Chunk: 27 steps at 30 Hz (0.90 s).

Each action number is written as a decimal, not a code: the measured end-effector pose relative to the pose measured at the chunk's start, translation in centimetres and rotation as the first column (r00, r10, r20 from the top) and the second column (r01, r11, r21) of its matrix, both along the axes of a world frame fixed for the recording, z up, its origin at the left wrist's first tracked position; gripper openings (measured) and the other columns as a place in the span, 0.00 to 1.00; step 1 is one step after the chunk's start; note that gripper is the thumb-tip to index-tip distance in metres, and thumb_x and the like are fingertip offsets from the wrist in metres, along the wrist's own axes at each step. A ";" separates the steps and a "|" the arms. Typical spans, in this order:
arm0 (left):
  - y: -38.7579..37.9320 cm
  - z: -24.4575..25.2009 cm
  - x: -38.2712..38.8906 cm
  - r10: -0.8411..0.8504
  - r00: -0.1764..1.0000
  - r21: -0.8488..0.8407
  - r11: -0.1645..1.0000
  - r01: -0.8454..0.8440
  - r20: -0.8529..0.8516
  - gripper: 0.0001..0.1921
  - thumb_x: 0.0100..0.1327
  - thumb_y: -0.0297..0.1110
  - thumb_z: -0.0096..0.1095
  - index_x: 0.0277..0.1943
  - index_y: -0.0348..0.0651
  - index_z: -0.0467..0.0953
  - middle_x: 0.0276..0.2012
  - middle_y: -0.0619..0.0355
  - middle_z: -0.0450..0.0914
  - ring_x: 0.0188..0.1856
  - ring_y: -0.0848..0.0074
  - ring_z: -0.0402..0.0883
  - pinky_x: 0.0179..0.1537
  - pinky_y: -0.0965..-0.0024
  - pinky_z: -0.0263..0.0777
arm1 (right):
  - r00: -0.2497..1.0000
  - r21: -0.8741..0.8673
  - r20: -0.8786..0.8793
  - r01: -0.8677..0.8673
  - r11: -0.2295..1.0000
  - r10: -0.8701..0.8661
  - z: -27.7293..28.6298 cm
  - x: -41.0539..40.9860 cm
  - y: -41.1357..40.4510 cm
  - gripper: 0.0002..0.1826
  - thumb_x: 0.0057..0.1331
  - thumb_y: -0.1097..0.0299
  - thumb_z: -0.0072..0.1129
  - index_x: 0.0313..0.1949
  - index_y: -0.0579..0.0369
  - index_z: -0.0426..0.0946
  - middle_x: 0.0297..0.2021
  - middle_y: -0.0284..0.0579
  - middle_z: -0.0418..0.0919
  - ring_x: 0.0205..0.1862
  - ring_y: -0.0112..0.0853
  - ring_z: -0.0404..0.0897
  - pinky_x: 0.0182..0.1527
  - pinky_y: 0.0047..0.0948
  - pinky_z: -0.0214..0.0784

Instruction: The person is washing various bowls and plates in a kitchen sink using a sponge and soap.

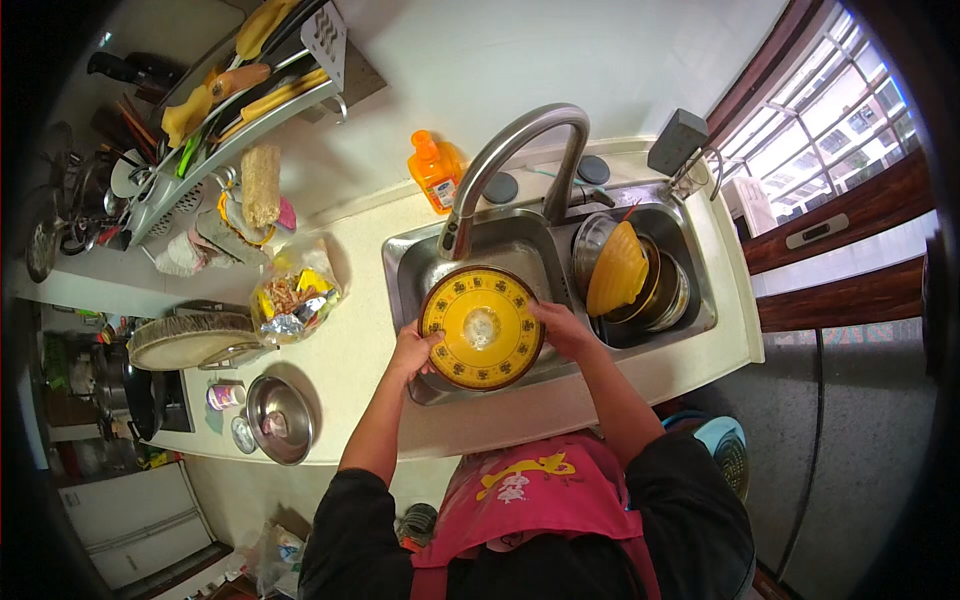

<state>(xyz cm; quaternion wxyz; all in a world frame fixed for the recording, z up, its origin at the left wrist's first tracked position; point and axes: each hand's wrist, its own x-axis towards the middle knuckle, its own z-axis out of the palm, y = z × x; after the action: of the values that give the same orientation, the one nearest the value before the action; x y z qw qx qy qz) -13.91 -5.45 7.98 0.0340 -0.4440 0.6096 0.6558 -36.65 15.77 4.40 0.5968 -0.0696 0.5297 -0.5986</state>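
Both hands hold a yellow patterned plate with a dark rim over the left basin of a steel sink. My left hand grips its left edge and my right hand its right edge. A wet or foamy patch shows at the plate's middle. Above it arches a metal faucet, its spout near the plate's far edge. In the right basin, a yellow ribbed bowl leans on its side among a metal strainer or bowl and several stacked dishes.
An orange pump bottle stands behind the sink. Left on the counter are a plastic bag of food, a steel bowl, a paper cup and a round chopping board. A utensil rack hangs at upper left.
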 end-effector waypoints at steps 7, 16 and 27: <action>8.6 -4.5 -0.8 0.672 0.648 0.439 0.734 -0.519 -0.358 0.29 0.59 0.16 0.57 0.65 0.37 0.66 0.48 0.54 0.80 0.49 0.68 0.80 0.54 0.65 0.74 | 0.796 0.251 -0.598 0.300 0.920 -0.096 -3.9 5.8 -1.8 0.20 0.68 0.56 0.63 0.42 0.65 0.82 0.34 0.44 0.85 0.35 0.29 0.81 0.38 0.31 0.73; 8.2 -4.3 -1.3 0.541 0.751 0.331 0.837 -0.436 -0.379 0.22 0.54 0.21 0.57 0.54 0.36 0.69 0.39 0.52 0.79 0.31 0.70 0.80 0.19 0.71 0.71 | 0.910 0.307 -0.407 0.216 0.927 -0.077 -4.3 7.4 -2.4 0.30 0.64 0.47 0.65 0.43 0.71 0.80 0.35 0.50 0.84 0.35 0.34 0.82 0.37 0.35 0.73; 8.2 -4.3 -0.3 0.730 0.614 0.626 0.636 -0.450 -0.300 0.16 0.51 0.20 0.59 0.46 0.34 0.76 0.32 0.56 0.83 0.23 0.73 0.79 0.19 0.72 0.71 | 0.473 0.263 -0.873 0.249 0.932 0.120 -7.1 3.0 -1.5 0.26 0.68 0.52 0.59 0.35 0.70 0.76 0.25 0.62 0.78 0.29 0.40 0.81 0.33 0.40 0.70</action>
<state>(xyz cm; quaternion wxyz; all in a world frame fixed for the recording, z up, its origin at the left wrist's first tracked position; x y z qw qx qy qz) -14.24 2.75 3.70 -0.2500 -0.4024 0.2159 0.8538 -33.62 14.26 -2.72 0.2190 -0.2370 0.8605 -0.3942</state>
